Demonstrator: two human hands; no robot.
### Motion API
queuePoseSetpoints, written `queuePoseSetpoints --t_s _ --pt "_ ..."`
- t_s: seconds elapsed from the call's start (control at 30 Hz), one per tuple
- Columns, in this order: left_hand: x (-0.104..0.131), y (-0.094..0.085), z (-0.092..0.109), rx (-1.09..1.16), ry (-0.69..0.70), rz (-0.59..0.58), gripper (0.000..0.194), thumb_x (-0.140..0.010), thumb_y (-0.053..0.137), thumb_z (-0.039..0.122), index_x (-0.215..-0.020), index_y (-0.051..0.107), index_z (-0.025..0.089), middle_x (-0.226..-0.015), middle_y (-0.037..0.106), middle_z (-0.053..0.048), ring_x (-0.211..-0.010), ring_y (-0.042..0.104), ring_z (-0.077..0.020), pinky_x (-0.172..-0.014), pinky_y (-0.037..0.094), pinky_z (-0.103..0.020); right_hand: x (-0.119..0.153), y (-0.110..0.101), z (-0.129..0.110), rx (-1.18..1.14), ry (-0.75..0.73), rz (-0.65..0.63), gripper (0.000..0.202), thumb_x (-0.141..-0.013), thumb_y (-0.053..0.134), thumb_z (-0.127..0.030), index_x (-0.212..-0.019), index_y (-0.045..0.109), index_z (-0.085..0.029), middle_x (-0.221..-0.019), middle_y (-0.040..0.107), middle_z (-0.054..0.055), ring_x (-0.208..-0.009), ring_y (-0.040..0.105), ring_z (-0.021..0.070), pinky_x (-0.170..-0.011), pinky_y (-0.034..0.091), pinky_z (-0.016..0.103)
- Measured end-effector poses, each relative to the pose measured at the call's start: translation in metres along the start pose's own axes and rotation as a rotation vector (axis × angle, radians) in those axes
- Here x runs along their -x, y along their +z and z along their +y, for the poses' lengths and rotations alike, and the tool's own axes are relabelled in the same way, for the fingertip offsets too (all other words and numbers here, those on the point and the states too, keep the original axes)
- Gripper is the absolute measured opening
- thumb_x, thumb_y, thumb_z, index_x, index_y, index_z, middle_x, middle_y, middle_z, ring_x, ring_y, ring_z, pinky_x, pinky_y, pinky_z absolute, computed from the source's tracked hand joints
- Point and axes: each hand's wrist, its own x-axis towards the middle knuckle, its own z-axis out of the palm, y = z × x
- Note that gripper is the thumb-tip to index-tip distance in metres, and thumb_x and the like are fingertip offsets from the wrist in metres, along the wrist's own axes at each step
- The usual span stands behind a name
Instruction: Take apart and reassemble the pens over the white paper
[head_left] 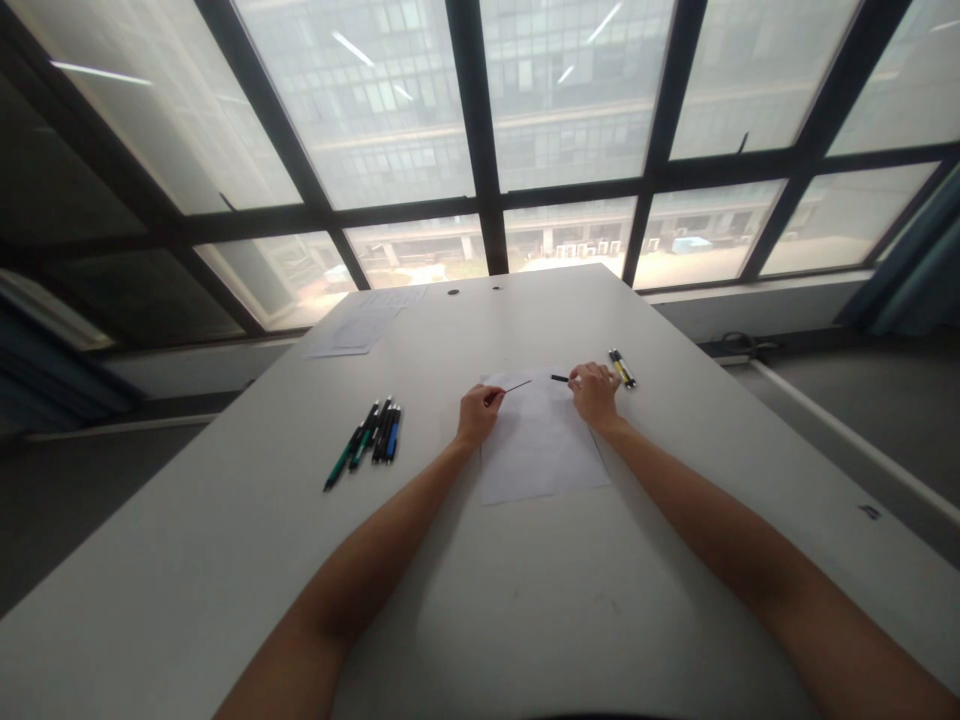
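Observation:
White paper (pixel 534 450) lies on the white table (pixel 517 610) between my forearms. My left hand (pixel 480 411) is closed over the paper's left upper side, pinching a thin dark stick, perhaps a pen refill (pixel 519 385), which points right. At the paper's upper right, my right hand (pixel 595 392) is closed on a short black piece, like a pen part (pixel 559 378), whose end sticks out to the left. A gap separates the two pieces. Just right of my right hand lie a few pens with yellow and black parts (pixel 622 368).
Several black, green and blue pens (pixel 367 440) lie on the table left of my left hand. Printed sheets (pixel 356 330) lie at the far left. Two small dark round items (pixel 453 292) are near the far edge. Windows stand beyond.

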Motion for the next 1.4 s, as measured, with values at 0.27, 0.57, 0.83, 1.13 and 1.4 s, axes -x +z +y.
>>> queuePoseSetpoints --t_s 0.27,0.57,0.83,1.13,1.4 --pt "0.001 0.003 -0.003 0.070 0.047 -0.055 0.017 -0.086 0.062 0.029 -0.089 0.076 0.019 -0.083 0.069 -0.003 -0.069 0.060 -0.0131 -0.068 0.049 -0.024 0.002 0.002 0.001 0.073 0.031 -0.117 0.012 -0.088 0.060 -0.023 -0.091 0.071 -0.022 -0.106 0.066 0.010 -0.108 0.048 0.0270 -0.097 0.024 0.045" --pt "0.002 0.005 -0.003 0.099 0.062 -0.122 0.018 -0.086 0.063 0.031 -0.088 0.077 0.019 -0.085 0.070 -0.004 -0.071 0.061 -0.0130 -0.067 0.049 -0.024 0.002 0.004 0.003 0.004 -0.018 -0.036 0.015 -0.088 0.058 -0.022 -0.089 0.073 -0.022 -0.102 0.066 0.011 -0.103 0.050 0.0287 -0.093 0.029 0.047" --pt "0.003 0.004 0.003 0.087 0.085 -0.173 0.018 -0.086 0.064 0.030 -0.089 0.078 0.019 -0.084 0.071 -0.004 -0.069 0.061 -0.0128 -0.062 0.046 -0.024 0.003 -0.015 -0.019 -0.172 -0.202 0.064 0.025 -0.098 0.044 -0.023 -0.108 0.066 -0.019 -0.106 0.067 0.010 -0.105 0.053 0.0242 -0.093 0.033 0.037" --pt "0.006 0.001 0.011 0.121 0.192 -0.219 0.015 -0.087 0.065 0.027 -0.093 0.077 0.021 -0.083 0.071 -0.004 -0.074 0.061 -0.0130 -0.066 0.046 -0.025 0.016 -0.018 -0.044 -0.209 -0.597 -0.252 0.018 -0.096 0.058 -0.034 -0.097 0.071 -0.023 -0.095 0.072 0.005 -0.096 0.058 0.0206 -0.091 0.035 0.034" --pt "0.008 -0.003 0.016 0.135 0.219 -0.319 0.013 -0.084 0.067 0.030 -0.085 0.074 0.019 -0.083 0.072 -0.005 -0.076 0.063 -0.0142 -0.070 0.047 -0.027 0.014 -0.010 -0.038 -0.299 -0.618 -0.335 0.008 -0.091 0.067 -0.028 -0.091 0.073 -0.022 -0.085 0.073 0.003 -0.085 0.062 0.0182 -0.081 0.039 0.030"
